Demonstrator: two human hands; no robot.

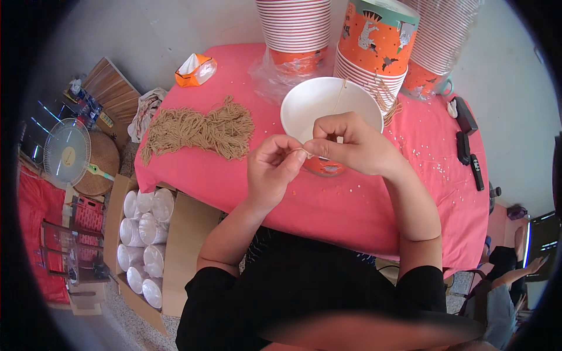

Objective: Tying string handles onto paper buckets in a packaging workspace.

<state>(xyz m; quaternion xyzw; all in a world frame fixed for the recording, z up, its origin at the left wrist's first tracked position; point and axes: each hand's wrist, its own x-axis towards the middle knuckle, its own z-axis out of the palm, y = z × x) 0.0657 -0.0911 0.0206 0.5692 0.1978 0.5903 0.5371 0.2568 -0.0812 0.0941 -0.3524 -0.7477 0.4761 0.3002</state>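
Two pinches: my left hand point(272, 167) and right hand point(351, 145) grip thin tan cord point(339, 97) beside the white-lined bucket point(303, 106).

Tan strings point(202, 134); pink tablecloth point(345, 213); orange bucket point(379, 42), animal print.

pale walls point(234, 20), speckled floor point(126, 310), pink-covered table point(199, 181).

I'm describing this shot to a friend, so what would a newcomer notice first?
Probably the pink tablecloth across the middle, with tall stacks of orange animal-print buckets at its far side. Nearer, the left hand and right hand pinch a thin tan strand by a white-lined bucket. Left of that lies a tan string bundle.
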